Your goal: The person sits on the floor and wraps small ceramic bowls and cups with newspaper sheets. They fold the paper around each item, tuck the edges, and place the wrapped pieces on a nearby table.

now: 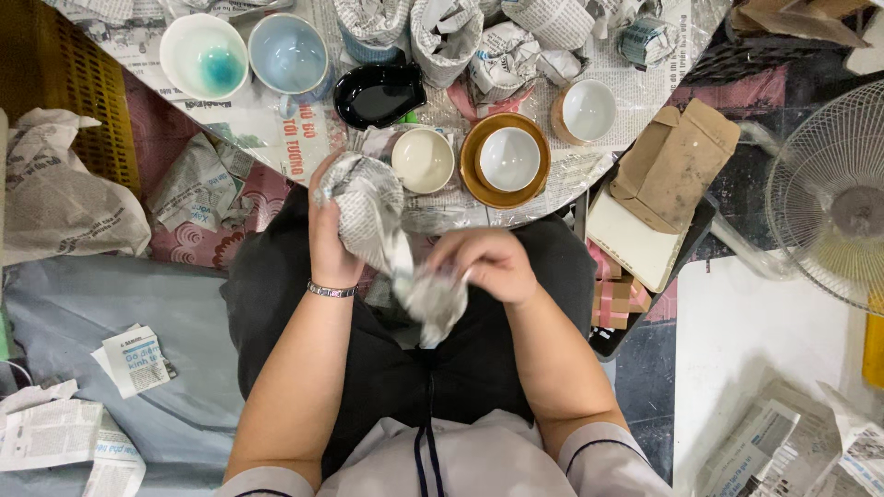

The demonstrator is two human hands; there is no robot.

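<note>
The newspaper-wrapped item (373, 216) is over the person's lap, just off the near edge of the round table (276, 120). The left hand (330, 244) clasps its upper part; the right hand (488, 265) pinches the loose paper tail. A cream cup (423, 160) stands near that edge.

Top: pale grey short-sleeved shirt (479, 460), dark piping along the sleeve hems and down the front placket.
Legwear: black trousers (405, 368), loose and creased.
Left wrist: slim beaded bracelet (331, 291), silver and pink.
Forearms: bare below the sleeves.
</note>
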